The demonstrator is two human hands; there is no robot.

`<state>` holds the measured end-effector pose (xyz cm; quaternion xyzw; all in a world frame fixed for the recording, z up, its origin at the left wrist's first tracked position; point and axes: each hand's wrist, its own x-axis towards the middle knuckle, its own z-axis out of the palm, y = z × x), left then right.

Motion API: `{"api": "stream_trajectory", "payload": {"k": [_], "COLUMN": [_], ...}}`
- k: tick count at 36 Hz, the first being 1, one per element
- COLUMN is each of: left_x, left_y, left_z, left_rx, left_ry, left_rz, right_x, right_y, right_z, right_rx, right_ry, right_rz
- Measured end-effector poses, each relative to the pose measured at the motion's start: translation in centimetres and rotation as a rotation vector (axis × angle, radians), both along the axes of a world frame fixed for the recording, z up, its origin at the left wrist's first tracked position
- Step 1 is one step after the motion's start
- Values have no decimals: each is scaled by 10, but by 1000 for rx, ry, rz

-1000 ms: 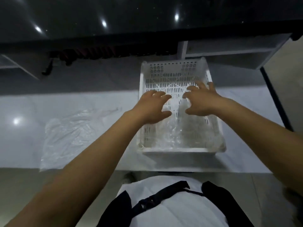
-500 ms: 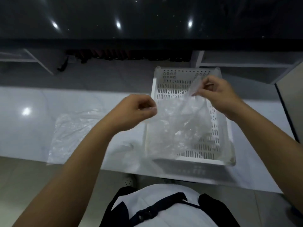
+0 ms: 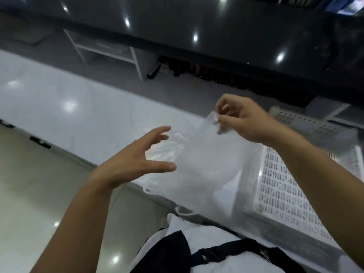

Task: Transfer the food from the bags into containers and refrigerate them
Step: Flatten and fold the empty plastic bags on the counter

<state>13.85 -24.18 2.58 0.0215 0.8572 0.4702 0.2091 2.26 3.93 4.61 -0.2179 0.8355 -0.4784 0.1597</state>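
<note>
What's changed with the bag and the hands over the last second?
The clear bag has come up out of the white basket and now hangs from the right hand, which pinches its top corner. The left hand, gripping the bag half a second ago, has let go and is open beside it. The basket stays on the counter; the view has swung left.

Bag (image 3: 206,174) hangs from right hand (image 3: 244,123), draped across the gap between both hands and over the basket's (image 3: 285,194) near-left corner. Left hand (image 3: 134,160) spread, just beside bag, not touching. Desk (image 3: 69,107) surface left of bag is bare. Dark shelf (image 3: 216,36) overhangs the far edge.
</note>
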Motion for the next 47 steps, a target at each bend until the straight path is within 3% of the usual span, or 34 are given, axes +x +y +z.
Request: {"api": "stream_trajectory", "payload": {"k": [4,8,11,14,16,18,22,26,29,34,39,47], "left_x": [-23,-47,-53,-50,-46,-41,-35,-37,-41,-45,-36,8], "left_y": [-12,-21,-32,-50,-63,-73,-81,-81,-80,-87,-91,-77], "left_z": [15,15,4,-19,-37,-54,-83,-98,-101,-101,-98,-118], "left_rx": [108,259,326,552,759,933,1104,1190,1219,1188,948,656], "left_ry": [178,181,197,125,44,-29,-141,-227,-259,-177,-80,-114], "left_rz": [132,230,370,577,700,774,854,820,848,895,876,835], "right_x": [-6,-18,-22,-7,6,13,14,6,-3,-38,-74,-85], "right_y": [-65,-115,-130,-127,-120,-110,-84,-81,-89,-94,-99,-135], "right_z": [22,31,17,-8,-32,-58,-98,-111,-109,-92,-65,-71], "right_rx": [149,159,182,51,-60,-95,-147,-98,-53,56,301,708], "right_ry": [36,133,259,306,135,-199,-830,-838,-851,-759,-536,-166], "right_rz": [199,230,83,-203,-365,-406,-171,-128,-57,-124,-96,40]}}
